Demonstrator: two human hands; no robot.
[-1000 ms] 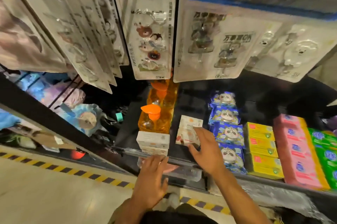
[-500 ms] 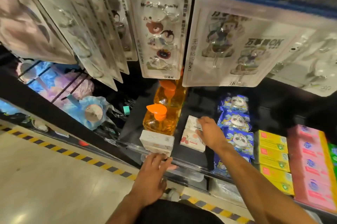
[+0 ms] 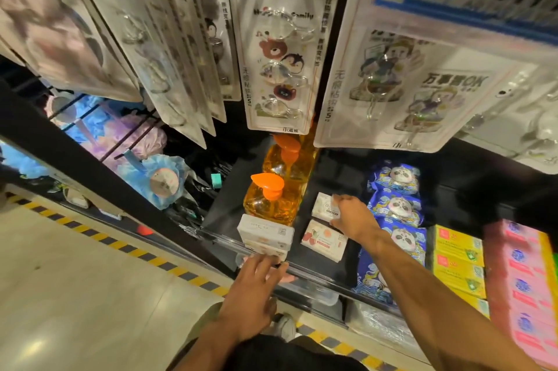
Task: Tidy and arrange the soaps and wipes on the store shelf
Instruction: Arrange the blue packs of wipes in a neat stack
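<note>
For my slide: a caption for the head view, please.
Right hand grips a white soap box; left hand rests on shelf edge.

Two white soap boxes (image 3: 265, 231) stand stacked at the front edge of the shelf (image 3: 225, 209). Just right of them a white pack (image 3: 324, 241) with red print lies flat. Behind it the right hand (image 3: 354, 217) grips a plain white box (image 3: 322, 207). Further right run rows of blue panda wipes (image 3: 396, 208), yellow soap boxes (image 3: 456, 253) and pink soap boxes (image 3: 520, 275).

On the shelf (image 3: 225, 210), a stack of soap boxes (image 3: 265, 233) sits at the front edge, with pump bottles (image 3: 273, 203) behind it. To its right lie 2 soap packs (image 3: 324, 240), front and rear, then a row of wipes (image 3: 396, 207).
</note>
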